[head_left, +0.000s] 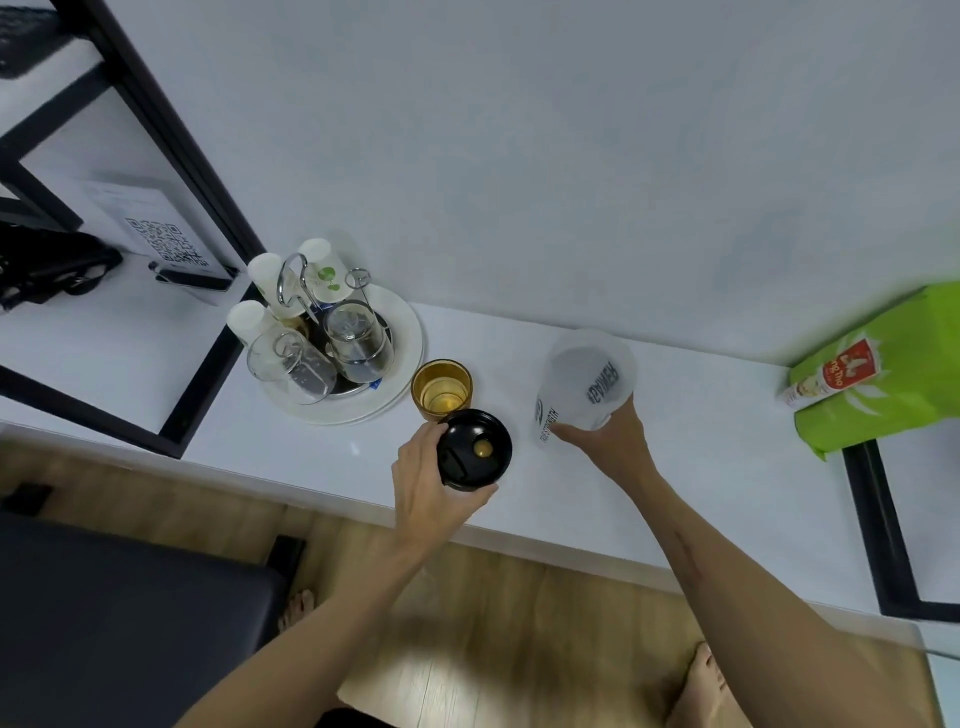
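Black lid (475, 449): round plastic shaker lid, flat face turned up to the camera, held near the front edge of the tabletop (701, 467).
Left hand (426, 483): fingers and thumb curled round the lid's rim, grasping it from the near side.
Shaker cup (587, 387): frosted, translucent, printed lettering on the side; mid-tabletop, to the right of the lid with a clear gap between.
Right hand (605, 436): wrapped round the cup's lower end from the front.
Cup axis: long axis from the base in the hand up and away toward the back edge, mouth open; resting on the surface or lifted, cannot tell.
Deciding relation: cup mouth to the right of the lid and farther back; left hand the one carrying the lid, so probably a short sideways reach to seat it squarely on the rim.
Amber tumbler (441, 389): upright, some pale liquid inside, just behind the lid and close enough to be knocked.
White plate (405, 332): glasses and cups on a rack, toward the left end.
Green bag (872, 374): at the right end.
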